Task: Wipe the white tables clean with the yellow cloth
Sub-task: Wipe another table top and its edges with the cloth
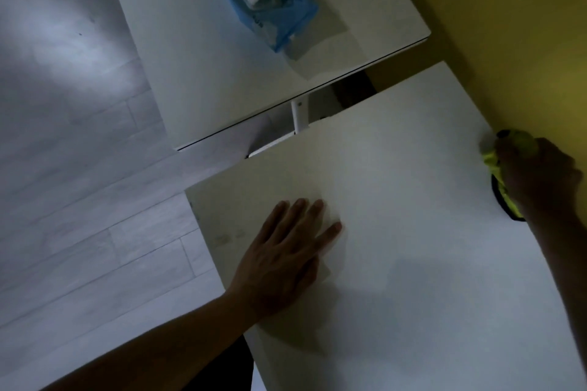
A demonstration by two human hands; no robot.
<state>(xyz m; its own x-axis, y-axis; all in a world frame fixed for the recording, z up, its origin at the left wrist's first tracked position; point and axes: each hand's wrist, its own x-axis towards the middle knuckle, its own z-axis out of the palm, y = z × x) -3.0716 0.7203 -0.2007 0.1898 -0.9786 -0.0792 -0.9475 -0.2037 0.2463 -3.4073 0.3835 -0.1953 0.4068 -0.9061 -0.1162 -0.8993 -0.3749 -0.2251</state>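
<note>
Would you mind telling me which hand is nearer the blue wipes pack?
Left. The left hand lies flat below the blue wipes pack; the right hand grips the yellow cloth farther right.

The blue packet's (pixel 270 0) white label print is too blurred to read.

Yellow cloth (pixel 503 168) mostly under hand.

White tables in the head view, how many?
2. The near table fills the lower right, with the left hand flat on it and the right hand holding the yellow cloth. The far table is upper centre, carrying a blue packet.
</note>
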